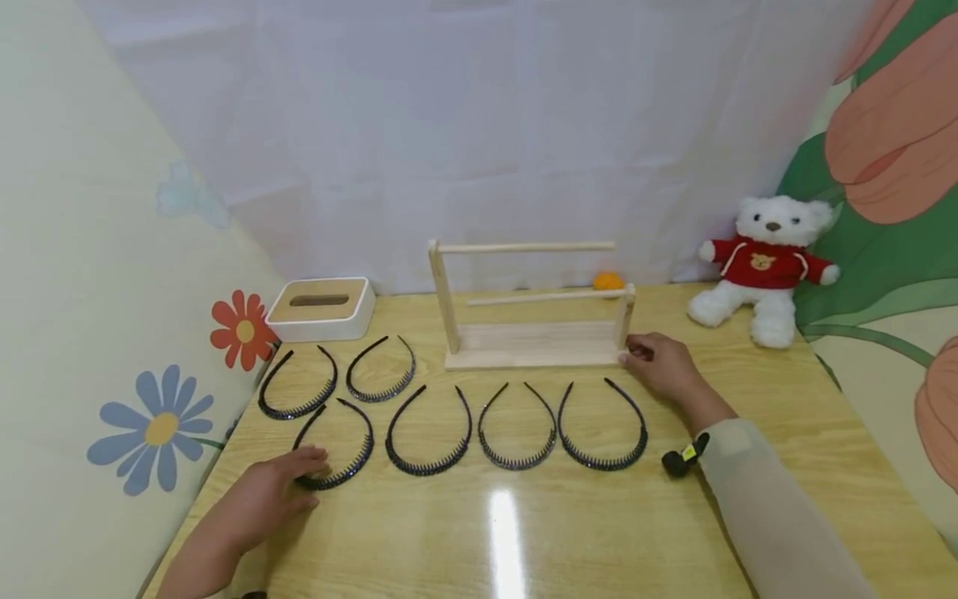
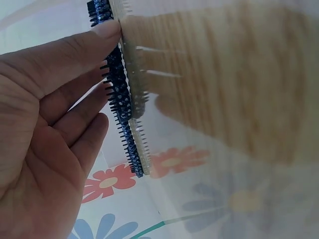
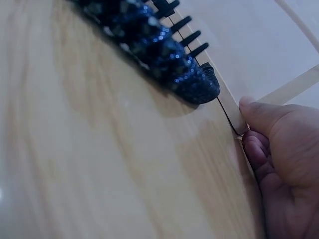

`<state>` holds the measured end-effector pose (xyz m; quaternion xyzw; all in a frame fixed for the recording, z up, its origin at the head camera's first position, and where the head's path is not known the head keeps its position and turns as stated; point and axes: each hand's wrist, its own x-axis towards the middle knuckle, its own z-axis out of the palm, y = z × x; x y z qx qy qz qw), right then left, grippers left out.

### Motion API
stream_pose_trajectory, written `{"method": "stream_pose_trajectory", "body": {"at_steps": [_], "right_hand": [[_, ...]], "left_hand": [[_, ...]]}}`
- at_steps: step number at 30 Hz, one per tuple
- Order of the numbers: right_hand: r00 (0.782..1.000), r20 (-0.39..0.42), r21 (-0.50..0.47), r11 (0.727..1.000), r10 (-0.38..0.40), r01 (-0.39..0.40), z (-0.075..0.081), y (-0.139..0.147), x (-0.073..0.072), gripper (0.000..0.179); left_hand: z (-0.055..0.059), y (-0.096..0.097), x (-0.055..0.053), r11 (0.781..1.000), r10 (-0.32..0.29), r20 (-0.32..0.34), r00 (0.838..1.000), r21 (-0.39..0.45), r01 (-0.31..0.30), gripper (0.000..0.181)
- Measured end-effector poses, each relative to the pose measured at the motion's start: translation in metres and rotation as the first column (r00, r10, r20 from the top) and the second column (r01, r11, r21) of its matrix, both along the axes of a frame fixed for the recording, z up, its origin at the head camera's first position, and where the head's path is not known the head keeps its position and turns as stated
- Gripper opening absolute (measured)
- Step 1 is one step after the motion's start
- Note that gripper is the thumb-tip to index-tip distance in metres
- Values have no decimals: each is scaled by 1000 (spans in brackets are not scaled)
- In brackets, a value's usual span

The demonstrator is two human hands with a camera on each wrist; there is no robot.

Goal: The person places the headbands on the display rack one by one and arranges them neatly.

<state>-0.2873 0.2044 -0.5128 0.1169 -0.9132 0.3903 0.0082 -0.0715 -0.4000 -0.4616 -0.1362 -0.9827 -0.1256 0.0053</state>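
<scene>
My left hand is at the nearest left headband, a dark, glittery toothed band lying on the table. In the left wrist view the thumb lies against this headband, with the other fingers beside its teeth; they appear to pinch it. At the back stands a pale wooden rack with a base, two uprights and two horizontal rods. My right hand grips the right end of its base, thumb on the near side. The right wrist view shows that base corner between thumb and curled fingers.
Several more toothed headbands lie in front of the rack and toward the left. A white tissue box with a wooden top sits back left. Behind the rack is an orange object. A white teddy bear in red sits back right.
</scene>
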Motion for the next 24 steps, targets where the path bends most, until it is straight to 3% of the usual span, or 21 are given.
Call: {"method": "stream_pose_trajectory", "body": {"at_steps": [5, 17, 24], "right_hand": [[1000, 12, 12, 1000, -17, 17, 2, -1, 0, 48], [1000, 5, 25, 999, -22, 22, 0, 2, 0, 46], [1000, 3, 8, 1000, -14, 14, 0, 2, 1, 47]], "left_hand": [[-1, -1, -2, 1000, -5, 8, 1000, -13, 5, 34], [-2, 0, -4, 998, -40, -73, 997, -44, 37, 28], [18, 9, 2, 998, 56, 32, 998, 27, -56, 20]]}}
